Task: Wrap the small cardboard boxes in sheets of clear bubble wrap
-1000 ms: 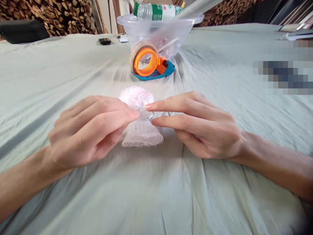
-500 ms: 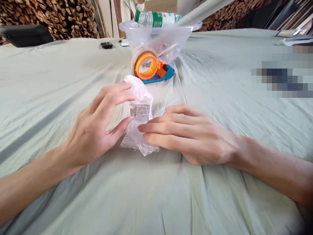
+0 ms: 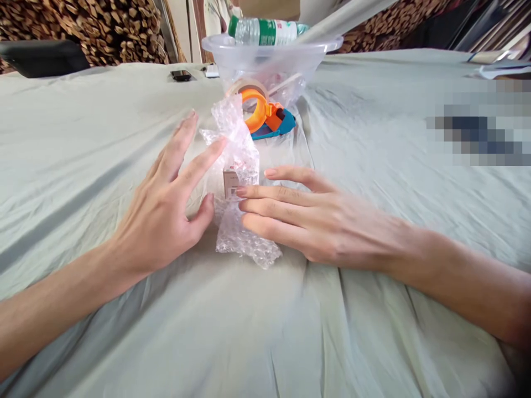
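A small cardboard box [image 3: 230, 181] lies partly wrapped in clear bubble wrap [image 3: 238, 141] on the cloth. My left hand [image 3: 166, 199] is at its left side with fingers spread, the index fingertip touching the upper part of the wrap. The left thumb stands apart from the wrap. From the right, my right hand [image 3: 323, 215] reaches in with fingers stretched out, several fingertips resting on the wrap over the box's right side. Those fingers hide part of the box.
Just behind the wrap is an orange and blue tape dispenser [image 3: 271, 121] with a roll of tape. Farther back stands a clear plastic basin [image 3: 269, 58] with a green-labelled bottle [image 3: 265, 32] across its rim. A phone [image 3: 181, 76] and black case [image 3: 43, 57] lie back left.
The wrap has opened on the left, its upper flap rising in front of the tape dispenser and uncovering the box's left part. My left fingers have spread wider and the thumb has drawn away.
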A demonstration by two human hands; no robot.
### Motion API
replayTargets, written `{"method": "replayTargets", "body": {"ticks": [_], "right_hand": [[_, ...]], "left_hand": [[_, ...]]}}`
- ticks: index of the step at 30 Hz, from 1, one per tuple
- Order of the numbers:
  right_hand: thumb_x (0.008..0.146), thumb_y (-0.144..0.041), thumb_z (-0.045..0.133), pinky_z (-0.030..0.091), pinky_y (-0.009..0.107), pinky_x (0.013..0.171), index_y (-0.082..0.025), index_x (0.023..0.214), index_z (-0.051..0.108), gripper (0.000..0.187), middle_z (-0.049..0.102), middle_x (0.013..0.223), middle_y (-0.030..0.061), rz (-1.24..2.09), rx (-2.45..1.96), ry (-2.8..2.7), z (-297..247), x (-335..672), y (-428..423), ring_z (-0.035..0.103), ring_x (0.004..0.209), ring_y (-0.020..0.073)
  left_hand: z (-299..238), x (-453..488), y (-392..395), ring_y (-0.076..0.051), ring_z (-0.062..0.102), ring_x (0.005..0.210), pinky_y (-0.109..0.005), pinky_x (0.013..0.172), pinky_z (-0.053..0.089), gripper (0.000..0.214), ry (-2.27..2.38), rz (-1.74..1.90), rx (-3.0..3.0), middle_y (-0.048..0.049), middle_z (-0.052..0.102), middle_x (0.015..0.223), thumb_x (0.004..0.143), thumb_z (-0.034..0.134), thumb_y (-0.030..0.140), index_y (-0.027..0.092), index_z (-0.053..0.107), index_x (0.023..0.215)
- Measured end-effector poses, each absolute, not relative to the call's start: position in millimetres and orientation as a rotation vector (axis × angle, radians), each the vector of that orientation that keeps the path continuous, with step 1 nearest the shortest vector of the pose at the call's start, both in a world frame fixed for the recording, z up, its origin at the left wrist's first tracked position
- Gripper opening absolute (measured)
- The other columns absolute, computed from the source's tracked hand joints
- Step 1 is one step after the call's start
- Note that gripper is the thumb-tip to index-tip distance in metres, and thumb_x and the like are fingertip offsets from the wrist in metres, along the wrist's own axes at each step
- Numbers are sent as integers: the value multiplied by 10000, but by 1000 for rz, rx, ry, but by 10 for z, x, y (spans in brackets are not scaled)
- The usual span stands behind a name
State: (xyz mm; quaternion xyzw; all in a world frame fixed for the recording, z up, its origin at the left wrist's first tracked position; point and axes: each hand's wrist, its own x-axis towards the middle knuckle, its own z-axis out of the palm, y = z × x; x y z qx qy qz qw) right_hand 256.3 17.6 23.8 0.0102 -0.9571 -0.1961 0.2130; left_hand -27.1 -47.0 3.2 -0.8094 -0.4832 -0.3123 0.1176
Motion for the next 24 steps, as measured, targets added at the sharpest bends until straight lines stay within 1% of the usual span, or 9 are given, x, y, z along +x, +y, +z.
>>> {"method": "replayTargets", "body": {"ticks": [3,5,8,10,12,14,17,20,24], "right_hand": [[1191,-42,423,583,428,1137,-105,1393,624,292,805,1351,110,-710,27,-2651,281,2575,145,760,1301,226],[1196,-36,396,595,396,1045,-118,1401,626,319,792,1403,107,-781,-4,-2633,285,2570,133,769,1223,203],[1184,-19,402,599,409,999,-97,1360,651,315,757,1485,160,-765,-81,-2621,260,2561,142,772,1218,224],[1166,5,408,597,427,1005,-77,1347,659,320,768,1448,183,-695,-139,-2625,237,2562,160,768,1246,248],[1157,21,382,591,438,1010,-85,1351,660,356,794,1383,167,-643,-212,-2603,215,2564,178,766,1228,252],[1154,12,383,587,441,981,-101,1343,670,361,811,1334,147,-636,-279,-2547,198,2562,190,765,1181,262],[1157,-42,455,567,441,931,-105,1299,698,288,824,1257,148,-607,-382,-2463,173,2553,202,768,1122,287],[1198,-221,535,552,454,937,-141,1285,712,213,831,1145,124,-492,-508,-2401,130,2553,234,777,1058,299],[1199,-474,574,560,457,968,-182,1344,705,351,811,982,68,-223,-632,-2299,41,2576,325,771,941,278]], "left_hand": [[40,-276,-465,-398,232,1795,-684,1420,383,695,-1419,-879,-2329,32,133,1948,1097,622,341,410,405,1753],[18,-294,-444,-407,220,1797,-730,1421,348,680,-1442,-867,-2302,42,149,1943,1097,631,379,429,418,1741],[-45,-338,-390,-445,260,1779,-787,1414,298,559,-1476,-843,-2313,30,279,1915,1097,648,488,404,552,1641],[-73,-365,-360,-499,304,1751,-840,1382,280,483,-1492,-815,-2333,-30,387,1873,1105,614,568,346,646,1532],[-65,-373,-356,-537,352,1717,-863,1348,292,451,-1505,-776,-2323,-101,479,1810,1105,597,596,298,692,1431],[-18,-356,-385,-534,463,1644,-833,1323,346,396,-1492,-768,-2253,-142,589,1692,1070,682,554,284,698,1359],[75,-296,-461,-469,652,1424,-765,1249,461,261,-1391,-824,-2126,-132,714,1428,1022,788,383,289,688,1244],[118,-231,-520,-401,723,1319,-661,1140,587,149,-1123,-798,-2239,-114,743,1312,1066,679,199,278,662,1192],[75,-194,-510,-314,758,1339,-478,1068,679,340,-1020,-770,-2546,-101,751,1391,1092,532,75,267,614,1360]]}}
